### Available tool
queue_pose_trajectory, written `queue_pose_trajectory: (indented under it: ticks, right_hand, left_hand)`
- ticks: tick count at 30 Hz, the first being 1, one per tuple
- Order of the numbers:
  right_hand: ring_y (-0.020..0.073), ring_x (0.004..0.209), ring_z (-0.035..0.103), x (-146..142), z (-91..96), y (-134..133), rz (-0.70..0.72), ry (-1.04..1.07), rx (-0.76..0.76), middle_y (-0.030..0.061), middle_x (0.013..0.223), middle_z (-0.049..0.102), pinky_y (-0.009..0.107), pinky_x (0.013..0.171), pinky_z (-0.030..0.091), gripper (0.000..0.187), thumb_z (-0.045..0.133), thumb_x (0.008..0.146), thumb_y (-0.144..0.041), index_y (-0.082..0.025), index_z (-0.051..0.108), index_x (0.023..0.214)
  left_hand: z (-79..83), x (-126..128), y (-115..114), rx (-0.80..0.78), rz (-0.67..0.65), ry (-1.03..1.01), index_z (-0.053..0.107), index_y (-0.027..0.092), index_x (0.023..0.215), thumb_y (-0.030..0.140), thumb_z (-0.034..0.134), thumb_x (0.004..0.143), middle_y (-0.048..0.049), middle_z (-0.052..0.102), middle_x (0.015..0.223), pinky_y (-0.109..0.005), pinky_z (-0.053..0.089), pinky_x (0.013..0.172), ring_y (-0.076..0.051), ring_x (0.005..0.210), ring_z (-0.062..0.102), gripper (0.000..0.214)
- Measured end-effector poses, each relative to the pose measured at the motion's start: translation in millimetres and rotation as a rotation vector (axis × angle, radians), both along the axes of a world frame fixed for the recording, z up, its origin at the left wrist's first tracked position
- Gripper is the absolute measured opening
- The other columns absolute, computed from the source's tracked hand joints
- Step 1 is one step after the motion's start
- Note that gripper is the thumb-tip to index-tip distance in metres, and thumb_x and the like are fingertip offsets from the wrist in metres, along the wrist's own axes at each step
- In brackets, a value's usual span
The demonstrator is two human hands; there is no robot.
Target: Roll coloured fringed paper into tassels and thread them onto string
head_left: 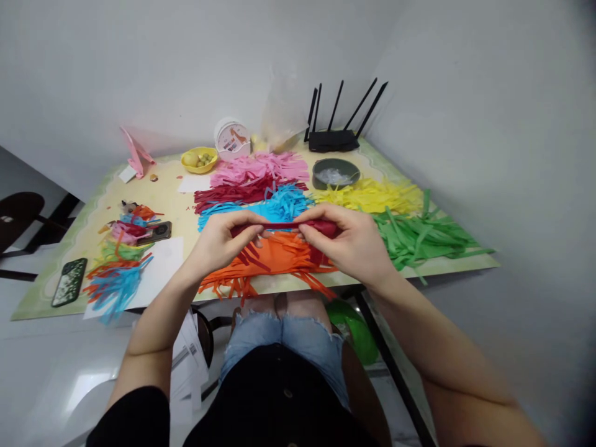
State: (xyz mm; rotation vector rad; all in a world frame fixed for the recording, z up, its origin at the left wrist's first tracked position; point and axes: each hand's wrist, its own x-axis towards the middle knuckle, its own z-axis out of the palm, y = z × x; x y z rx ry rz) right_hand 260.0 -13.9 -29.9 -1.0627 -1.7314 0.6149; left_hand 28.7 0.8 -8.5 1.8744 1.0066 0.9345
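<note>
Paper [282, 226], dark red, stretches crosswise above the orange fringe [270, 253], its long axis running from left hand [228, 239] to right hand [351, 242], each grip pinching it between thumb and fingers.

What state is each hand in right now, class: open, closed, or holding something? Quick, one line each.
Left hand: closed, holding the red strip in a pinch grip.
Right hand: closed, pinching the same red strip.
</note>
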Motion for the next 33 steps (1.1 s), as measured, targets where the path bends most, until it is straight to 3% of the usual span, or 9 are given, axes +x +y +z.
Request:
queue_pose_trajectory:
  ticks: [5, 9, 15, 18, 20, 23, 27, 31, 33]
  right_hand:
    - [0.0155, 0.068, 0.074, -4.4, -2.5, -1.4, 0.117, 0.303, -0.149, 0.0019, 0.076, 0.076, 0.026, 0.067, 0.061, 0.010, 0.070, 0.083, -0.025, -0.020, 0.074, 0.091]
    - [0.0143, 0.066, 0.073, -5.6, -6.7, 2.3, 0.174, 0.438, -0.177, 0.0005, 0.073, 0.076, 0.027, 0.067, 0.063, 0.010, 0.072, 0.082, -0.024, -0.023, 0.079, 0.090]
    - [0.0140, 0.059, 0.069, -5.2, -18.0, 10.5, 0.203, 0.525, -0.233, 0.0007, 0.068, 0.074, 0.026, 0.059, 0.061, 0.004, 0.074, 0.076, -0.023, -0.022, 0.078, 0.078]
    - [0.0131, 0.059, 0.069, -4.9, -16.9, 7.8, 0.180, 0.448, -0.111, 0.0006, 0.070, 0.074, 0.025, 0.059, 0.059, 0.011, 0.067, 0.078, -0.016, -0.021, 0.077, 0.076]
    - [0.0131, 0.063, 0.070, -3.2, -13.8, 4.8, 0.173, 0.340, 0.045, 0.0005, 0.072, 0.075, 0.025, 0.062, 0.058, 0.020, 0.062, 0.078, -0.009, -0.022, 0.077, 0.076]
    - [0.0133, 0.069, 0.071, 0.8, -8.2, 2.6, 0.179, 0.170, 0.247, 0.0001, 0.075, 0.076, 0.025, 0.068, 0.056, 0.027, 0.058, 0.077, -0.004, -0.023, 0.077, 0.077]
    - [0.0137, 0.071, 0.072, 3.4, -3.0, 4.7, 0.223, 0.031, 0.378, 0.0001, 0.078, 0.077, 0.026, 0.070, 0.057, 0.028, 0.057, 0.079, -0.004, -0.024, 0.077, 0.083]
    - [0.0143, 0.071, 0.072, 4.3, -6.7, 6.4, 0.256, -0.055, 0.476, 0.0012, 0.080, 0.077, 0.027, 0.069, 0.058, 0.026, 0.056, 0.084, -0.007, -0.024, 0.076, 0.087]
    - [0.0149, 0.076, 0.073, 7.1, -13.0, 6.3, 0.256, -0.104, 0.508, 0.0021, 0.085, 0.078, 0.027, 0.072, 0.059, 0.026, 0.056, 0.085, -0.009, -0.025, 0.076, 0.089]
  left_hand:
    - [-4.9, -0.9, 0.1, -0.083, -0.035, -0.201, 0.079, 0.016, 0.107, 0.027, 0.068, 0.088, -0.0060, 0.078, 0.078, -0.026, 0.060, 0.065, -0.014, 0.062, 0.071, 0.025]
    - [-11.9, 1.0, 2.7, -0.165, -0.067, -0.359, 0.082, 0.020, 0.101, 0.025, 0.073, 0.083, -0.0048, 0.077, 0.076, -0.029, 0.059, 0.070, -0.012, 0.058, 0.067, 0.021]
    - [-22.2, 8.4, 3.4, -0.148, -0.080, -0.428, 0.083, 0.020, 0.085, 0.022, 0.072, 0.080, -0.0039, 0.071, 0.062, -0.031, 0.056, 0.079, -0.017, 0.070, 0.069, 0.012]
    - [-26.6, 5.4, 4.0, -0.143, -0.069, -0.399, 0.081, 0.018, 0.083, 0.024, 0.069, 0.082, -0.0056, 0.072, 0.066, -0.033, 0.056, 0.079, -0.018, 0.071, 0.069, 0.014]
    - [-25.0, -0.6, 5.1, -0.138, -0.132, -0.330, 0.078, 0.016, 0.080, 0.025, 0.066, 0.083, -0.0074, 0.074, 0.073, -0.033, 0.055, 0.080, -0.019, 0.077, 0.071, 0.015]
    - [-13.2, -8.4, 7.0, -0.105, -0.218, -0.169, 0.072, 0.016, 0.079, 0.024, 0.065, 0.084, -0.0090, 0.077, 0.088, -0.032, 0.054, 0.084, -0.022, 0.091, 0.072, 0.012]
    - [6.7, -3.3, 8.3, 0.043, -0.170, 0.014, 0.072, 0.018, 0.098, 0.030, 0.064, 0.090, -0.0089, 0.077, 0.104, -0.030, 0.052, 0.089, -0.021, 0.099, 0.071, 0.017]
    - [10.1, 8.8, 9.9, -0.022, -0.301, 0.163, 0.073, 0.016, 0.090, 0.036, 0.060, 0.094, -0.0054, 0.076, 0.081, -0.025, 0.052, 0.072, -0.016, 0.074, 0.069, 0.023]
    - [4.3, 10.1, 12.1, 0.062, -0.256, 0.229, 0.072, 0.016, 0.083, 0.035, 0.058, 0.096, -0.0037, 0.073, 0.072, -0.025, 0.050, 0.071, -0.014, 0.066, 0.066, 0.026]
